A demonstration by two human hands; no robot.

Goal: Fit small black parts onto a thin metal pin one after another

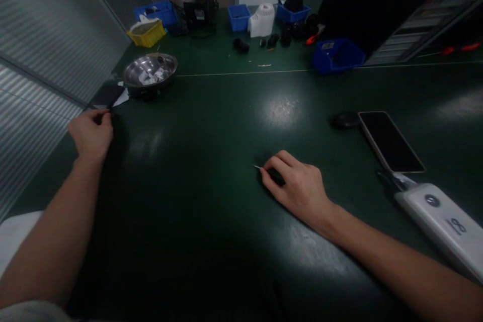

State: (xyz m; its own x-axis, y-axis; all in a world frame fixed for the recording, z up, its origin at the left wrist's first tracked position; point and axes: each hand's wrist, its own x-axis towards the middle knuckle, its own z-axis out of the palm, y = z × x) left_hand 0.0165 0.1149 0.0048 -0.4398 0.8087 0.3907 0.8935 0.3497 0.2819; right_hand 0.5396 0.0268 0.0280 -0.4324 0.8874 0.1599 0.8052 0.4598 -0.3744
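Our right hand [292, 181] is clamped on a dark-handled tool [277, 176], tip toward ten o'clock; a loose pinch could drop it. At nine o'clock, whether our left hand [92, 133] grips anything we cannot tell; overreaching could knock the metal bowl [130, 71] at its two o'clock.

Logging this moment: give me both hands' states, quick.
Left hand: curled beside the dark flat object; whether it grips anything can't be told.
Right hand: closed on a dark-handled tool with a thin tip.

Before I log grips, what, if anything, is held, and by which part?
The right hand holds a pointed tool by its dark handle; if the left hand holds anything is unclear.
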